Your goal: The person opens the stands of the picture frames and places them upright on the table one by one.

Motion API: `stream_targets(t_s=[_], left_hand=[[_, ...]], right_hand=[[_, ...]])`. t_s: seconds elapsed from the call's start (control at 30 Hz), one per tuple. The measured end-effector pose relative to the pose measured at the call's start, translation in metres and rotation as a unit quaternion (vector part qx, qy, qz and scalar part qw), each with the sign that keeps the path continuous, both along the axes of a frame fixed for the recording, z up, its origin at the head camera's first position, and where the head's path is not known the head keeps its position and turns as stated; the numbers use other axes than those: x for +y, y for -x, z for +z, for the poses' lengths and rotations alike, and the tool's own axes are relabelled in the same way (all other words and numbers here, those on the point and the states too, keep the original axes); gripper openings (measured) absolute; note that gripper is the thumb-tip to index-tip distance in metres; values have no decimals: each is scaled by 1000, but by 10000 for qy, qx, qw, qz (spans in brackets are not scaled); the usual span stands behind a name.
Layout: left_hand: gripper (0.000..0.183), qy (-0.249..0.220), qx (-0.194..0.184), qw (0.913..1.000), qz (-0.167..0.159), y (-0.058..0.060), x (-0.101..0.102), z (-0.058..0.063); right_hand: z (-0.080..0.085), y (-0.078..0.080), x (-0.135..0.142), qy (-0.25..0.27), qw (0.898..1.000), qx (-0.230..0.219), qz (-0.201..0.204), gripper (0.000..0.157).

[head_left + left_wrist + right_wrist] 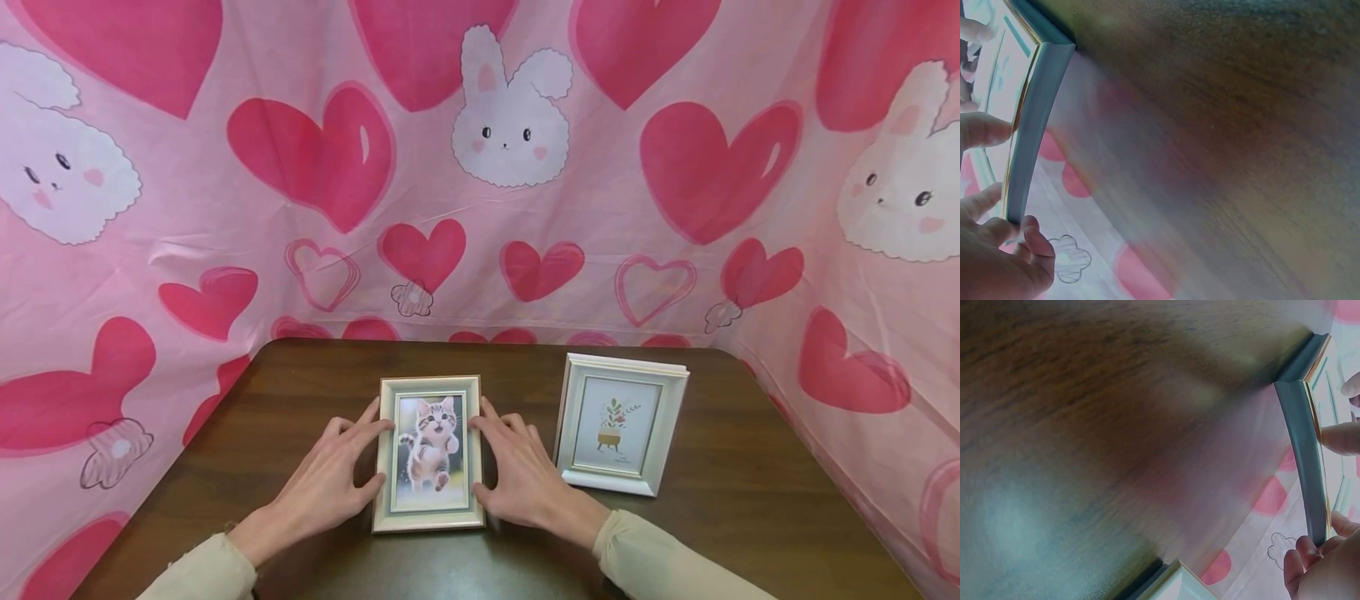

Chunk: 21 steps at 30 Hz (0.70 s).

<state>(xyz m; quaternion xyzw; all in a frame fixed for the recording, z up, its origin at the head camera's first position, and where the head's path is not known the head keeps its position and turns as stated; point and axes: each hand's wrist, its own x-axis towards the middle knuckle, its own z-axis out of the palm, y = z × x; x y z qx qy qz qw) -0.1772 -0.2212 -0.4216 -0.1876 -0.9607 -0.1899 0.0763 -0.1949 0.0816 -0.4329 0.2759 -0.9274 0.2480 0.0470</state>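
Note:
A cream picture frame with a kitten photo is held between both hands at the front middle of the dark wooden table. My left hand grips its left side, thumb at the lower part of that edge and fingers higher up. On the opposite side my right hand holds the right edge in the same way. In the left wrist view, fingertips curl behind the frame's side. The right wrist view likewise has fingers bent around the frame's grey side.
A second white frame with a potted-plant print stands leaning back, just right of my right hand. The brown table ends at the back against a pink cloth with hearts and bunnies, which also hangs on both sides.

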Motion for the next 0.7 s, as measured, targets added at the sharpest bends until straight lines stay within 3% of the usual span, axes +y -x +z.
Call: stream_targets(t_s=[0.7], left_hand=[[72,42,365,9993,53,-2,2,-3]], right_hand=[[0,0,1,-64,9990,440,30,79]])
